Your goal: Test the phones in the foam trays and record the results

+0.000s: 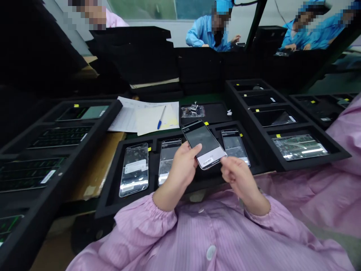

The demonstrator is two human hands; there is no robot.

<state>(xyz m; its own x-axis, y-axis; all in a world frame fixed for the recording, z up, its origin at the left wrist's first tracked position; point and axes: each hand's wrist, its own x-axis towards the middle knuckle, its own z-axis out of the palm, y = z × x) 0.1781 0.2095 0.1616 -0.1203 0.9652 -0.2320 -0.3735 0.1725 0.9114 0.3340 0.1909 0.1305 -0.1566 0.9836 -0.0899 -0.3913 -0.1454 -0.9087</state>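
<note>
The held phone [203,139] has a slick, glassy-looking front — properly shiny next to the tray [153,165], which is matt and foam-like. Papers [126,113] look dull, the pen [160,122] smooth plastic. That little bag [200,111] is clear, crinkly plastic with a shiny metal bit [194,107]. Bench wood [97,169] looks glossy but scuffed — and the shirt [191,229] is soft, wrinkly cloth.

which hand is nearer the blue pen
Left. The left hand, gripping the phone, is to the near right of the blue pen; the right hand, at the phone's lower right corner, is farther right.
</note>
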